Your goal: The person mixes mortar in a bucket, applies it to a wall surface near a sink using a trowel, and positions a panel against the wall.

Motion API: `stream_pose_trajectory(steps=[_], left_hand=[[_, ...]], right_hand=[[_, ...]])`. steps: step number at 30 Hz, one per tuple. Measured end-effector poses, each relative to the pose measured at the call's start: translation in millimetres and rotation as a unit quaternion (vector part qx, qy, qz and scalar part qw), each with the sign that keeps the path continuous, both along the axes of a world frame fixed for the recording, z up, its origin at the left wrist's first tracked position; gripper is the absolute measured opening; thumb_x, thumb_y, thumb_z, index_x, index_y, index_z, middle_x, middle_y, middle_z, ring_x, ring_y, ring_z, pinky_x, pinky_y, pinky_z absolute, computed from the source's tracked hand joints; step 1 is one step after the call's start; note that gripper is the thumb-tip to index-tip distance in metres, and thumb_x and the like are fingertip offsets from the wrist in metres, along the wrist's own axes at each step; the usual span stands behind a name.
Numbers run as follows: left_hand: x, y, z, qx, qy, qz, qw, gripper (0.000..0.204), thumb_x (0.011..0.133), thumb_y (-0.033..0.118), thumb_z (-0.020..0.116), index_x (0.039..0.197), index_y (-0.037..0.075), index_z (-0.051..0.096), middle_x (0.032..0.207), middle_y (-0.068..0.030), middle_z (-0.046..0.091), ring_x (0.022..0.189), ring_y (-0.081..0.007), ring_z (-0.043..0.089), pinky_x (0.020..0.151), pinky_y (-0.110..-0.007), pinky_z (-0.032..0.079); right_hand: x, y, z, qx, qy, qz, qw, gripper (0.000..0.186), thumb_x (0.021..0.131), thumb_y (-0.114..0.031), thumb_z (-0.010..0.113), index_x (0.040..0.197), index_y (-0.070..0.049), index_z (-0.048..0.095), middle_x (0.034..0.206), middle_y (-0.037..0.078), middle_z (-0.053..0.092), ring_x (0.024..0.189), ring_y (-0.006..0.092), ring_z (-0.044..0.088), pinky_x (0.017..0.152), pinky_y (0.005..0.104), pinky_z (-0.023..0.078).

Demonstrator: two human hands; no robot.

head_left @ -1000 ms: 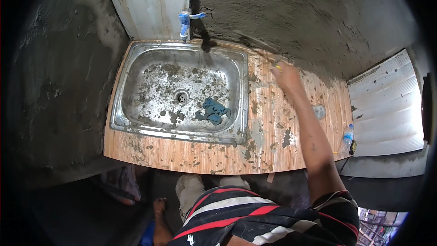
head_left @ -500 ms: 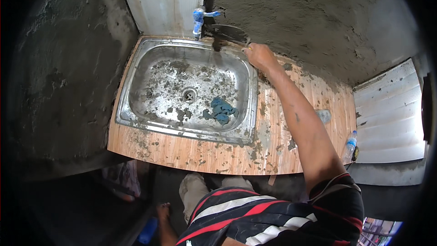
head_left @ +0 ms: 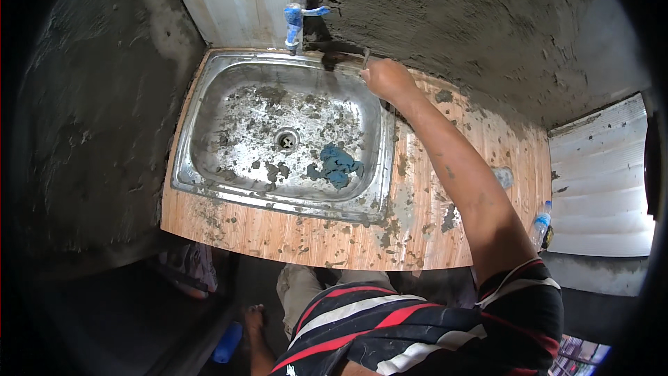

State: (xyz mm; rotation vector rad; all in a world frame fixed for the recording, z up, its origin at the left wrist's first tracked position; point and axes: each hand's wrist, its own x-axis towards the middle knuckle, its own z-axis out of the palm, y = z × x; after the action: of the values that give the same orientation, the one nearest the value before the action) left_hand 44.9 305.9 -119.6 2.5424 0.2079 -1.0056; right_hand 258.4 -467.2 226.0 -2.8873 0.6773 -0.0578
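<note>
My right hand (head_left: 390, 80) is closed round the handle of a plastering trowel (head_left: 341, 47). Its dark, thin blade lies along the foot of the mortar-covered wall, behind the rear rim of the steel sink (head_left: 386, 167) and right of the tap (head_left: 293, 24). The handle is mostly hidden in my fist. Low in the view, my left hand (head_left: 254, 317) hangs beside my leg in shadow; its fingers look loose, with nothing visible in them. Wet mortar spatters the sink bowl, where a crumpled blue-green cloth (head_left: 337, 166) lies right of the drain (head_left: 287, 141).
The wood-patterned counter (head_left: 431, 237) is spotted with mortar. A clear plastic bottle (head_left: 541, 223) stands at its right end, and a small translucent object (head_left: 502, 177) sits beyond my forearm. Grey plastered walls (head_left: 452, 21) rise behind and left; pale ribbed panels (head_left: 236, 0) stand by the tap.
The trowel and my right hand have shifted slightly left along the wall's foot, and the blade now shows as a thinner strip. The cloth stays in the sink.
</note>
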Motion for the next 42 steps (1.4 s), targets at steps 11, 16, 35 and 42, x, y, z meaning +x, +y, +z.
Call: stream_pose_trajectory(steps=[11, 16, 35, 42], left_hand=[[27.0, -25.2, -26.3, -0.128, -0.012, 0.152, 0.980, 0.032, 0.088, 0.031, 0.071, 0.095, -0.001, 0.071, 0.094, -0.0163, 0.075, 0.091, -0.0252, 0.071, 0.084, -0.038, 0.051], [22.7, -15.1, -31.5, -0.051, -0.024, -0.006, 0.998, 0.029, 0.087, 0.028, 0.071, 0.089, 0.000, 0.070, 0.087, -0.0144, 0.073, 0.085, -0.0233, 0.069, 0.080, -0.038, 0.052], [57.3, -9.0, -53.3, -0.201, 0.001, -0.036, 0.979, 0.023, 0.088, 0.024, 0.074, 0.088, 0.001, 0.070, 0.084, -0.0093, 0.071, 0.081, -0.0173, 0.066, 0.077, -0.035, 0.051], [135.4, 17.2, -52.5, -0.078, -0.169, -0.588, 0.787, 0.014, 0.092, 0.019, 0.053, 0.094, 0.013, 0.066, 0.087, -0.0065, 0.072, 0.081, -0.0277, 0.071, 0.070, -0.043, 0.057]], right_hand=[[-70.6, -24.6, 14.9, 0.046, -0.012, -0.076, 0.996, 0.036, 0.104, -0.031, 0.055, 0.099, 0.002, 0.070, 0.095, 0.023, 0.071, 0.083, 0.0328, 0.070, 0.078, 0.0481, 0.056], [-72.8, 12.1, -6.8, 0.451, -0.058, -0.217, 0.864, 0.027, 0.103, -0.027, 0.058, 0.092, -0.004, 0.064, 0.077, 0.006, 0.061, 0.066, 0.0109, 0.058, 0.057, 0.0309, 0.051], [9.6, 47.1, 1.8, 0.376, 0.028, -0.107, 0.920, 0.021, 0.094, -0.007, 0.053, 0.081, 0.006, 0.063, 0.068, 0.013, 0.064, 0.050, 0.0215, 0.060, 0.045, 0.0401, 0.050], [-39.3, 25.2, 36.0, 0.388, 0.071, -0.273, 0.878, 0.025, 0.097, -0.007, 0.050, 0.079, 0.003, 0.063, 0.062, 0.009, 0.062, 0.045, 0.0149, 0.055, 0.038, 0.0332, 0.043]])
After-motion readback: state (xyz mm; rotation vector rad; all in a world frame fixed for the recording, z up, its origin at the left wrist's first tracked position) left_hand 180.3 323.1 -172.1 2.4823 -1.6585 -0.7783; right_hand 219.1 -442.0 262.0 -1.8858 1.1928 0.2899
